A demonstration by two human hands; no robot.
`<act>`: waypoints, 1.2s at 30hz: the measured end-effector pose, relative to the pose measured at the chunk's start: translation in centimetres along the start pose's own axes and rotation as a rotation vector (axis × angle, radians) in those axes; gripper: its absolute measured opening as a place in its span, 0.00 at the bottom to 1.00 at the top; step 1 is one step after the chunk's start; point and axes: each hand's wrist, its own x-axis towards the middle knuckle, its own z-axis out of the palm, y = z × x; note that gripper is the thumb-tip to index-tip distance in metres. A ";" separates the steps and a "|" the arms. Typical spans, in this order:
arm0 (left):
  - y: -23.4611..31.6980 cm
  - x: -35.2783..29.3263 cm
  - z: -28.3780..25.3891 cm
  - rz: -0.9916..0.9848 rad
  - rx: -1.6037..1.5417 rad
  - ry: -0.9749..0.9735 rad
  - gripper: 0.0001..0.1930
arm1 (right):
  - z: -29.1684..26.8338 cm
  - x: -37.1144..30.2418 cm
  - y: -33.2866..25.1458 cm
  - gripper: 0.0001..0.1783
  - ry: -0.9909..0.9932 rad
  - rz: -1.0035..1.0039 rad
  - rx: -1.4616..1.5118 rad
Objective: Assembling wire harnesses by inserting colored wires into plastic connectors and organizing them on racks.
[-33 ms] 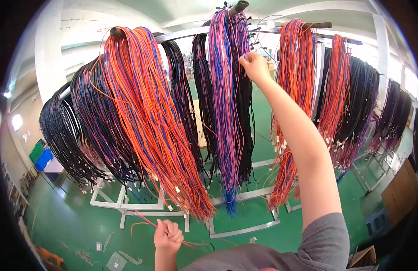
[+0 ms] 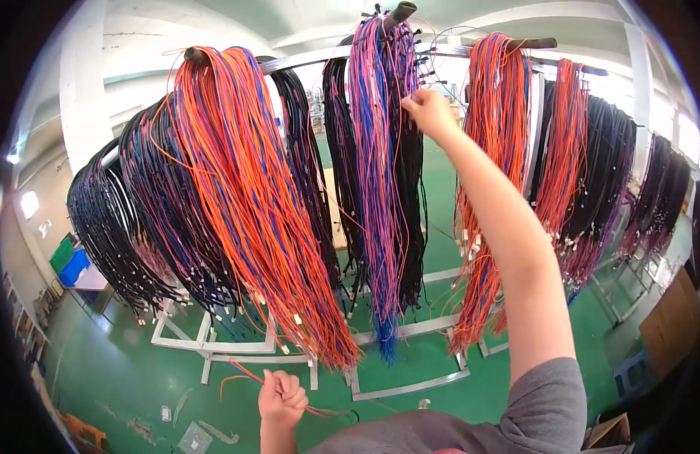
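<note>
At the lower middle, my left hand (image 2: 283, 395) is closed round a few thin wires (image 2: 248, 371), red, orange and blue, whose dark ends come out on its right side. My right arm reaches up, and my right hand (image 2: 432, 110) pinches at the right edge of a hanging bundle of pink, purple and blue wires (image 2: 376, 166). A pink wire (image 2: 396, 163) runs down from near its fingertips. What lies exactly between those fingers is too small to make out. The bundle drapes over a dark peg (image 2: 399, 13).
Orange and blue wire bundles (image 2: 248, 174) hang left of centre, others (image 2: 492, 121) to the right. Black cable bundles (image 2: 108, 227) hang at far left. Metal frame feet (image 2: 410, 384) stand on the green floor (image 2: 138, 378). A blue bin (image 2: 74, 267) sits at left, a brown board (image 2: 670, 314) at right.
</note>
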 end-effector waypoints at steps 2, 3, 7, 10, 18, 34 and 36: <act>0.0 -0.7 -0.3 0.008 0.004 0.044 0.23 | -1.7 1.5 0.3 0.16 -0.167 0.095 0.315; 0.1 -1.0 -0.3 0.024 0.020 0.061 0.23 | -4.0 0.4 -1.8 0.14 -0.155 0.128 0.646; -0.3 -0.5 0.2 0.007 0.050 0.048 0.23 | -9.2 1.4 -2.3 0.09 -0.151 0.193 0.637; -0.4 0.1 0.6 0.002 0.050 0.017 0.22 | -11.7 3.3 -2.7 0.11 -0.053 -0.011 0.455; -0.4 2.6 1.9 -0.047 0.128 -0.018 0.21 | -13.9 12.1 -5.4 0.10 -0.247 0.243 0.651; -0.1 2.8 2.0 -0.136 0.116 -0.014 0.21 | -6.8 3.6 3.8 0.11 -0.391 0.189 0.546; 0.0 2.5 2.2 -0.126 0.138 0.007 0.21 | -1.7 -0.7 3.3 0.15 -0.350 0.381 0.297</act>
